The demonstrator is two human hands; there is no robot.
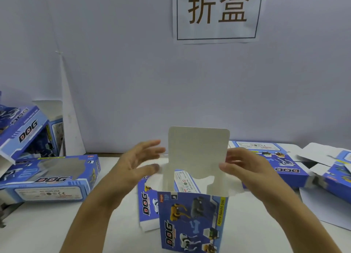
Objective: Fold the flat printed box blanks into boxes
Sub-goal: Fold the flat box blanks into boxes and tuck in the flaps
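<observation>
Finished boxes, far left: two blue printed boxes (47, 178) lie on their long sides on the white table (47, 230), "DOG" lettering facing up; a third box (20, 131) leans tilted on top of them against the wall.
Left hand: the left hand (136, 167) is spread, fingers straight and slightly apart, just left of the standing box's open top; its thumb tip touches or nearly touches the left side flap (161, 169), which is blurred. It grips nothing.
Box in work: the box (191, 222) stands upright at centre front, long axis vertical, open end up. The near face is blue with "DOG" running up the side, robot-dog pictures and a yellow strip down the right edge.
Lid flap: the tall flap (198, 154) rises straight up from the far wall, plain grey-white inside toward the camera, corners rounded.
Blank behind: a flat printed piece (146, 201) lies on the table just left of and behind the standing box, partly hidden by it.
Right hand: the right hand (247, 167) is at the right edge of the lid flap, fingers loosely extended, fingertips touching that edge; whether it pinches the card cannot be told.
Blanks, right: flat blue blanks (284, 167) lie on the table beyond the right hand, with more opened card (334, 176) at the far right.
Wall: a paper sign (217, 13) with two large characters hangs above.
</observation>
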